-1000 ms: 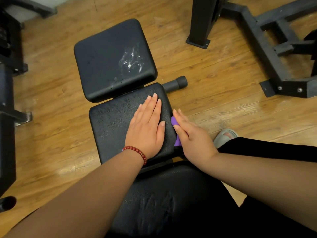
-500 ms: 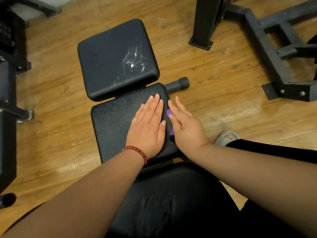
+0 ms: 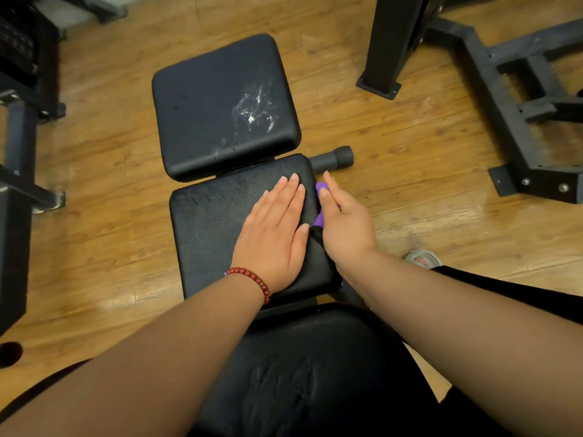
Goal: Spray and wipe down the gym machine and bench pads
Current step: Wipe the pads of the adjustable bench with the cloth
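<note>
The left hand lies flat, fingers straight, on the middle pad, probably to steady it. The right hand, fingers also extended, presses the purple cloth against that pad's right side edge to wipe it. The far pad carries white spray residue, seemingly not yet wiped.
</note>
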